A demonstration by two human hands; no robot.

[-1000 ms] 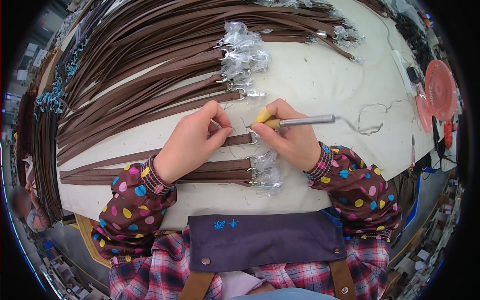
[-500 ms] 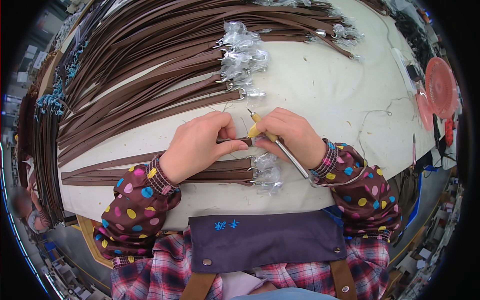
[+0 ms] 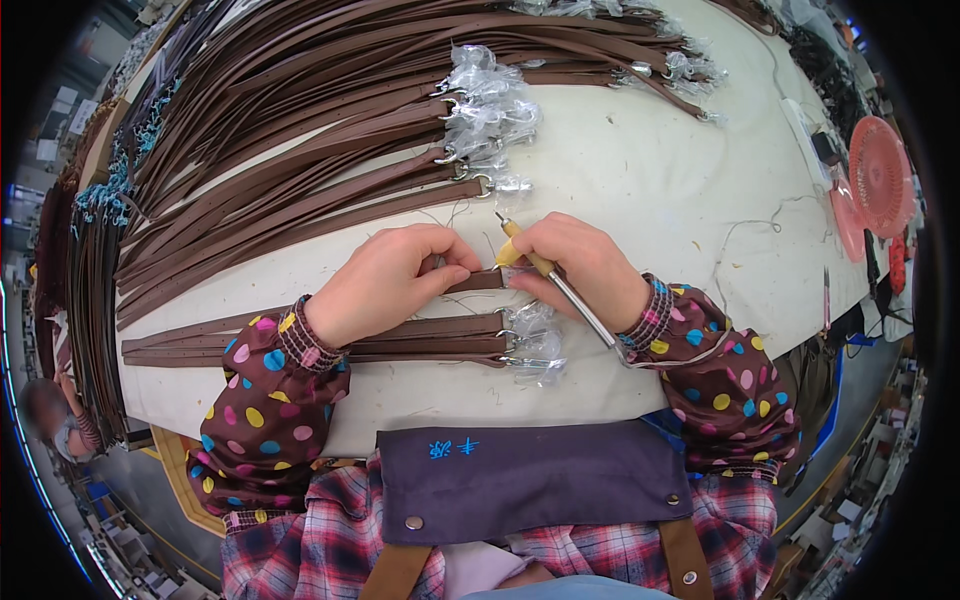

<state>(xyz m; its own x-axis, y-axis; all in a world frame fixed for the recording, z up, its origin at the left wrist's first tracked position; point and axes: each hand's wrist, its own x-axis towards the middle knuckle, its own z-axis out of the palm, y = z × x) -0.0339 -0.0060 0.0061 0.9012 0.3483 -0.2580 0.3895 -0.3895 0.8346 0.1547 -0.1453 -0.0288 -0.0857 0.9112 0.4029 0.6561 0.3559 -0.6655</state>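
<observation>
A brown strap (image 3: 485, 281) lies between my hands, its right end in clear plastic wrap. My left hand (image 3: 385, 280) is closed in a pinch at the strap's upper edge; what its fingertips hold is hidden. My right hand (image 3: 590, 265) grips a pen-shaped corded tool (image 3: 578, 302) with a metal barrel, a yellow-wrapped part and a thin tip pointing up and away. The right thumb rests by the wrapped strap end. Just nearer to me lies a small bunch of brown straps (image 3: 430, 345) with metal rings and plastic-wrapped ends (image 3: 537, 345).
A large pile of brown straps (image 3: 300, 130) covers the far left of the pale table (image 3: 630, 150), with plastic-wrapped hardware (image 3: 485, 105) at the ends. A grey cord (image 3: 725, 255) runs across the right side. A pink fan (image 3: 881, 178) stands at the right edge.
My left hand has shifted slightly left and up, its thumb drawn back from the strap's end, so more strap shows. My right hand keeps hold of the tool, nearly still.
</observation>
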